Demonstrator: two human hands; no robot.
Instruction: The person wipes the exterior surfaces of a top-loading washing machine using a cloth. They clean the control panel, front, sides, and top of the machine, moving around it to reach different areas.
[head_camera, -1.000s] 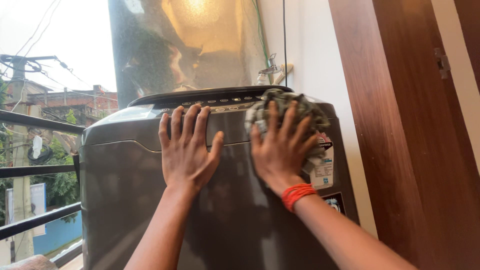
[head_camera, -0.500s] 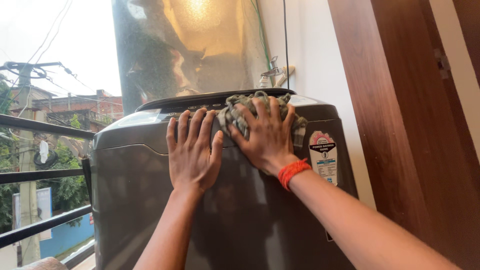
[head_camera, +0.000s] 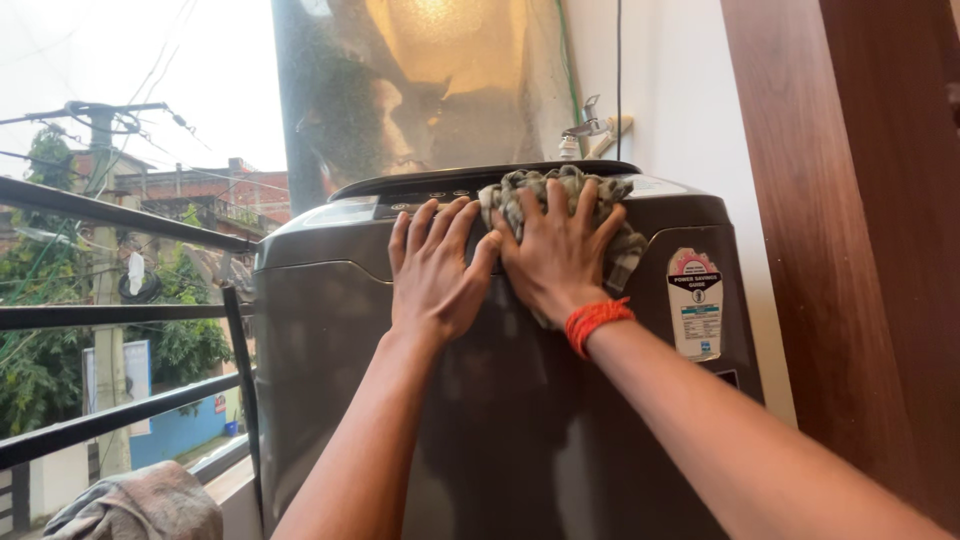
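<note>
Against the white wall stands a dark grey washing machine (head_camera: 330, 390), its front face toward you. Left of the washing machine runs a black railing (head_camera: 110, 317), with a crumpled grey rag (head_camera: 140, 505) below it. Your left hand (head_camera: 436, 275) lies flat and spread on the machine's upper front, holding nothing. Touching it, your right hand (head_camera: 556, 258) presses a checked cloth (head_camera: 620, 245) against the top edge, fingers splayed over it.

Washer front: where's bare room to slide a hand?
Free: the dark panel of the washer left of the left hand, and below both forearms. Crowded: top edge, where the right hand presses the cloth, beside the sticker.
</note>
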